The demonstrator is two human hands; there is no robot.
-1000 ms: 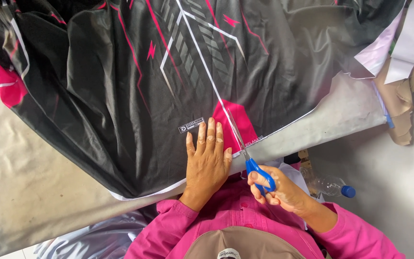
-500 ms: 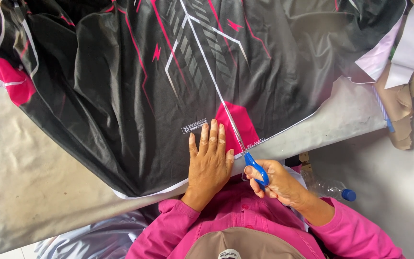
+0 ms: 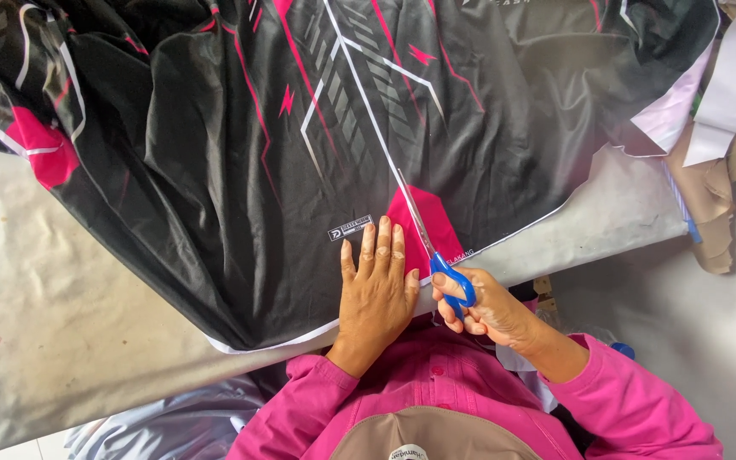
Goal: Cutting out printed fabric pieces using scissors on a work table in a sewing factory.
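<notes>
The left hand [image 3: 378, 288] lay flat, fingers spread, pinning the black-and-pink printed fabric [image 3: 300, 153] on the table [image 3: 53, 341]. The right hand [image 3: 485, 308] gripped blue-handled scissors [image 3: 436, 247] cutting along the white line. If the slick fabric slid, the cut could've wandered, or nicked those fingertips just beside the blades.

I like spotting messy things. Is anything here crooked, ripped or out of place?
Nothing looks ripped or spilled. The black and pink fabric lies rumpled on the table. The left hand presses it flat; the right hand works blue-handled scissors along a white line. Paper scraps pile untidily at the right edge.
</notes>
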